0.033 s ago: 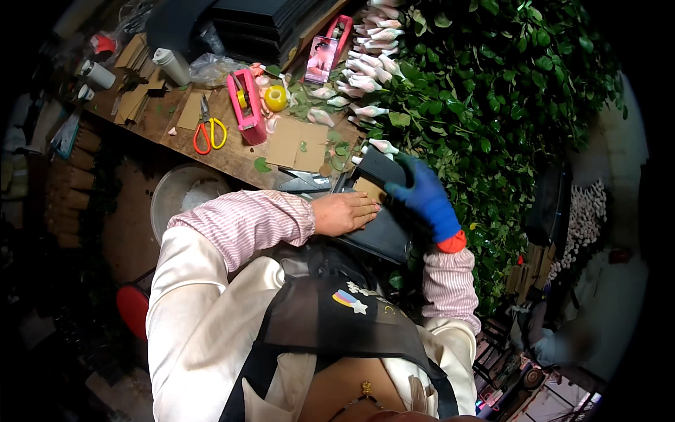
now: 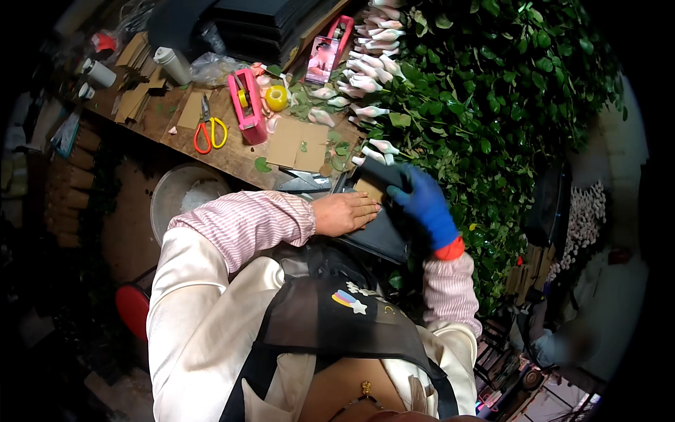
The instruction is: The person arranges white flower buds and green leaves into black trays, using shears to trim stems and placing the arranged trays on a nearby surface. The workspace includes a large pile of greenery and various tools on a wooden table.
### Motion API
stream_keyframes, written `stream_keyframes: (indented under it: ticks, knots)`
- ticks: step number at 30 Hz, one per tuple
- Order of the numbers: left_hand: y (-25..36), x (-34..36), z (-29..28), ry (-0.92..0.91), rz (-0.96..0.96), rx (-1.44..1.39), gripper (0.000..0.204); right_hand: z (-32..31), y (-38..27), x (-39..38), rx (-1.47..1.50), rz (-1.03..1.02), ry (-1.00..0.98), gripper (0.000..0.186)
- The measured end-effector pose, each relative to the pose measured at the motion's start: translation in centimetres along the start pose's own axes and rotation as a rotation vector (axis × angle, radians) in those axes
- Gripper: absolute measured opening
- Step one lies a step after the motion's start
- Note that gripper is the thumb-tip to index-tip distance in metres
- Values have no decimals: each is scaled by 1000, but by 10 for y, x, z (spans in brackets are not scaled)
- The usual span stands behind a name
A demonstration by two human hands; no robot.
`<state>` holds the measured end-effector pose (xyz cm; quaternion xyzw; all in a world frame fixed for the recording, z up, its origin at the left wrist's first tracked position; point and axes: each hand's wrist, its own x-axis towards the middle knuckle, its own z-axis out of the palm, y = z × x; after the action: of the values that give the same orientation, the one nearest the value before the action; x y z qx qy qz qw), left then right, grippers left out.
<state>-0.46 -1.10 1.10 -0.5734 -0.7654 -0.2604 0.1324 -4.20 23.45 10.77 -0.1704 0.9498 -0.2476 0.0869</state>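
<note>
My bare left hand [image 2: 344,212] lies flat, fingers stretched out, on a piece of tan cardboard [image 2: 368,187] over a black flat board [image 2: 387,239] at the bench's edge. My right hand [image 2: 422,200], in a blue glove with a red cuff, is closed on a dark, oblong block [image 2: 376,170] beside the cardboard. The block is slightly blurred. Just left are silver shears [image 2: 304,181] and cardboard squares [image 2: 288,141]. Rose buds in pale sleeves [image 2: 383,148], on leafy stems [image 2: 478,105], lie just beyond my hands.
The wooden bench [image 2: 169,133] holds orange-yellow scissors [image 2: 219,133], a pink tape dispenser [image 2: 246,105], yellow tape [image 2: 276,97], a white cup [image 2: 173,66] and black sheets [image 2: 253,24]. A plastic tub [image 2: 165,200] and red stool [image 2: 132,309] stand left. More sleeved buds [image 2: 583,218] are far right.
My right hand and the dark block have shifted slightly down toward me and blurred a little. My left hand has not visibly moved.
</note>
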Motion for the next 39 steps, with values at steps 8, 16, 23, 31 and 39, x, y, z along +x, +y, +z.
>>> stream_keyframes:
  ticks: [8,16,23,31,39]
  knots:
    - [12,-10,1,-149,-207,-80,21,63,-46,-70,-489,-85,-13,43]
    - [8,-95,6,272,-907,175,40,88,-78,-79,-854,58,-295,59]
    - [-45,-136,33,-320,-877,339,62,91,-71,-81,-796,14,-231,58]
    - [-13,-77,-63,-245,-1275,-775,54,88,-72,-84,-795,13,-213,56]
    - [0,-76,-94,-464,-1126,-778,63,88,-75,-85,-826,20,-250,60]
